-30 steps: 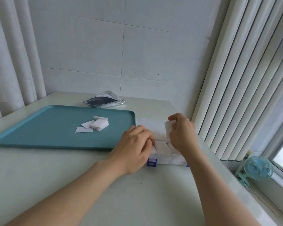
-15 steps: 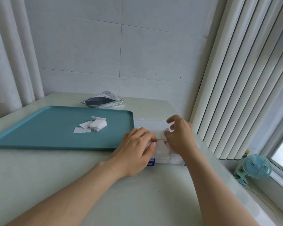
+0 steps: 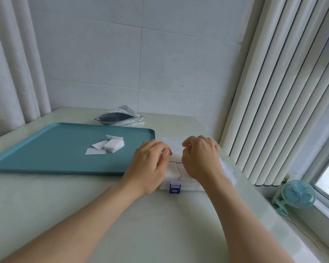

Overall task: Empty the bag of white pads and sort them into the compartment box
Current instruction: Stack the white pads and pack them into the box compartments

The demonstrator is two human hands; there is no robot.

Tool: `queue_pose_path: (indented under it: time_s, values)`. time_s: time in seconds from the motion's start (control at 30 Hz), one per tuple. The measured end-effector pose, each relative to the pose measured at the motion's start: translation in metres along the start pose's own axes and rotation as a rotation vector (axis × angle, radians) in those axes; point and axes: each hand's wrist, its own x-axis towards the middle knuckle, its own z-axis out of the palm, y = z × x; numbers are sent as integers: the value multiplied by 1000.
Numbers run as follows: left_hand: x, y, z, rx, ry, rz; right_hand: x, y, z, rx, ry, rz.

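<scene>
Where left hand (image 3: 150,165) meets right hand (image 3: 199,160) over compartment box (image 3: 187,184), fingers (image 3: 160,148) pinch white pad (image 3: 176,156).

I have only one camera, worn on my head, and it looks forward and down across the table (image 3: 169,234) toward the tiled wall (image 3: 103,63) in the corner. My two forearms enter from the bottom edge, and my left hand (image 3: 150,164) and right hand (image 3: 199,158) meet a little right of the middle, near to the lens. The view is wide, taking in the teal tray (image 3: 46,154) at the left, the vertical blinds (image 3: 273,111) at the right and the small fan (image 3: 298,194) low in the right corner, and it sees my hands from behind, so their backs hide most fingertips.
</scene>
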Motion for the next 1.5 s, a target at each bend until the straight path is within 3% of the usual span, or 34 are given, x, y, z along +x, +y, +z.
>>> queue_pose_path:
  time_s: [0.13, 0.23, 0.43, 0.57, 0.7, 0.87, 1.5]
  values:
    - [8, -18, -13, 157, 84, -57, -5, -19, 5, 97, 28, -102]
    - [12, -32, -26, 304, 99, -224, -9, -35, 7, 168, 37, -157]
    - [17, -61, -55, 527, 30, -596, -5, -66, 17, 106, -143, -308]
    - [19, -85, -65, 506, -63, -675, -1, -79, 24, 29, -214, -375]
    - [24, -92, -68, 422, -177, -629, 4, -89, 31, -14, -258, -421]
    - [29, -105, -65, 545, -363, -523, 15, -105, 43, -44, -301, -412]
    - [23, -81, -54, 497, -197, -235, 17, -78, 42, -38, -153, -193]
